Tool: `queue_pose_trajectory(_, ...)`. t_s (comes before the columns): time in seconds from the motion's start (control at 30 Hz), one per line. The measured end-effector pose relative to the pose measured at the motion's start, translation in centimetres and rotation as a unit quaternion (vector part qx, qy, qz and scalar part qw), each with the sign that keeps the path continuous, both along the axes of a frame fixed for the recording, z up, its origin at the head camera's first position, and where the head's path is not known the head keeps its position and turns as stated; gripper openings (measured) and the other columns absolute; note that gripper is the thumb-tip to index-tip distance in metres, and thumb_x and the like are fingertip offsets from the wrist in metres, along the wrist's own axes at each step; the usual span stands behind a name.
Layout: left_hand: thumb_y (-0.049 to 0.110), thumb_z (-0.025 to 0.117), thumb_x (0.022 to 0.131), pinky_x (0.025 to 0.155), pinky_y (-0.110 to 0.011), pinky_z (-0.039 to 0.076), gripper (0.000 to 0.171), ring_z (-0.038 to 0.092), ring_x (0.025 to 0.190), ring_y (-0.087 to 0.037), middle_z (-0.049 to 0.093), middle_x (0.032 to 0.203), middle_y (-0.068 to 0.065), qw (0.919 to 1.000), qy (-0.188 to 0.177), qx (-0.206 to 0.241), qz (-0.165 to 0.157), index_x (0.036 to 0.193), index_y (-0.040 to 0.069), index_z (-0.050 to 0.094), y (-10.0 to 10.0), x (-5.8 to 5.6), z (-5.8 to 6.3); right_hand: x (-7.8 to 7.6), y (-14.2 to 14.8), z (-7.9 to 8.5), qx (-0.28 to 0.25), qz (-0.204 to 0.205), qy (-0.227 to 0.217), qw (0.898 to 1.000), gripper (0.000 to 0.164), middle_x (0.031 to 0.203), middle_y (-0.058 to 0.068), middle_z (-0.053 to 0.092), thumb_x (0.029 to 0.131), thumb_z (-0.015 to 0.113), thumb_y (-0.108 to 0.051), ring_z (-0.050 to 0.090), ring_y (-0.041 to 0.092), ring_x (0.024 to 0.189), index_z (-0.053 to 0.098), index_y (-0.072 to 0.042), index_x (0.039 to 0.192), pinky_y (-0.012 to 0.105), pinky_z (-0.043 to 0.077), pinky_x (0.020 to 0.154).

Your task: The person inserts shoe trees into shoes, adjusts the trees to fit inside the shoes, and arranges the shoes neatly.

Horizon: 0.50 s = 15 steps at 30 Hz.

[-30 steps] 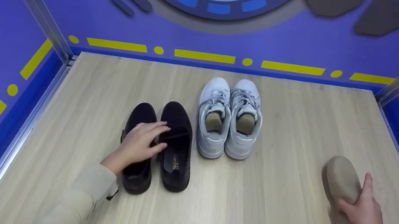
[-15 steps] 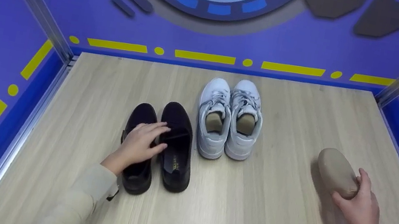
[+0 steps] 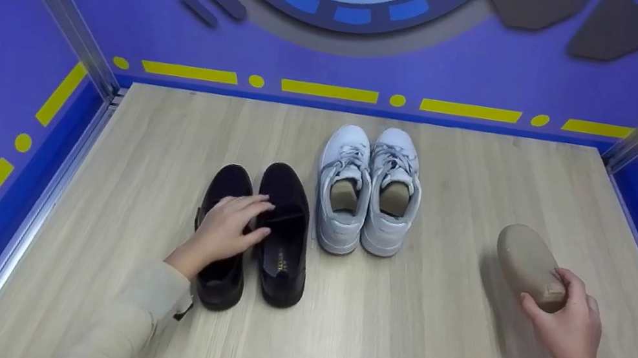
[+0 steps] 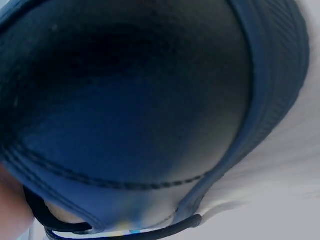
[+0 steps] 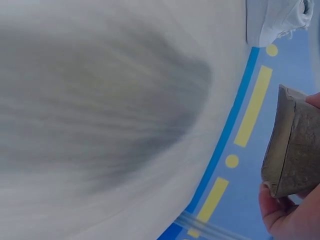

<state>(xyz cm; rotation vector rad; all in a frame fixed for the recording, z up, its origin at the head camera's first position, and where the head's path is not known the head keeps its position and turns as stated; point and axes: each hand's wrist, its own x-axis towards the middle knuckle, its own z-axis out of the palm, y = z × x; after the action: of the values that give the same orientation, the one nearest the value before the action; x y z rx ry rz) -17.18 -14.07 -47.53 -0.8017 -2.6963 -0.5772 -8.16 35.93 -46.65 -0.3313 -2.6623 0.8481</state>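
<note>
A pair of black slip-on shoes [image 3: 283,182] stands side by side, toes to the back wall. My left hand [image 3: 223,229] lies over the left black shoe [image 3: 228,181], its fingers fairly straight and reaching toward the right one. That dark upper [image 4: 130,130] fills much of the left wrist view. With thumb and fingers my right hand [image 3: 574,326] grips the blunt end of a beige rounded shoe insert [image 3: 526,263], held over the floor at the right. In the right wrist view the flat end of the insert [image 5: 302,150] shows between the fingers.
White sneakers [image 3: 350,145] stand beside the black shoes, with beige inserts [image 3: 394,197] inside. The light wood-look floor [image 3: 368,345] is bounded by a blue back wall [image 3: 338,71] and blue side walls with yellow marks.
My right hand has moved left and toward the back with the beige insert, turning it slightly so its blunt end shows more. The left hand and the shoes have stayed put.
</note>
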Motion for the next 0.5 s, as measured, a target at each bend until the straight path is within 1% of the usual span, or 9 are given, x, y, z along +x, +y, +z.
queue_pose_trajectory(0.13,0.034,0.062,0.078,0.090,-0.043,0.039,0.039,0.055,0.107,-0.024,0.057,0.119,-0.007,0.9999,0.002,-0.006,0.011,0.111,0.013,0.060,0.3,-0.1,0.0,-0.2,-0.8,0.3,-0.003,0.008,0.026,1.000,0.055,0.110,0.024,0.053,0.067,0.071,-0.012,0.044,0.039,0.095,0.049,-0.002,0.116,0.052,0.033,0.076)
queue_pose_trajectory(0.3,0.038,0.063,0.077,0.090,-0.043,0.039,0.042,0.056,0.106,-0.024,0.058,0.118,-0.006,0.9994,0.006,-0.020,0.026,0.110,0.013,0.060,0.6,-0.3,-0.1,-0.6,-1.6,0.6,-0.007,0.021,0.060,0.998,0.053,0.115,0.021,0.054,0.063,0.073,-0.009,0.045,0.037,0.095,0.053,-0.003,0.112,0.050,0.034,0.076)
queue_pose_trajectory(0.5,0.035,0.065,0.077,0.088,-0.042,0.041,0.037,0.058,0.102,-0.024,0.060,0.115,-0.005,0.9989,0.017,-0.018,0.039,0.107,0.013,0.062,0.9,-0.4,-0.1,-1.1,-2.7,0.7,-0.002,0.040,0.080,0.996,0.054,0.117,0.018,0.054,0.062,0.076,-0.010,0.046,0.035,0.093,0.055,-0.004,0.111,0.048,0.035,0.073)
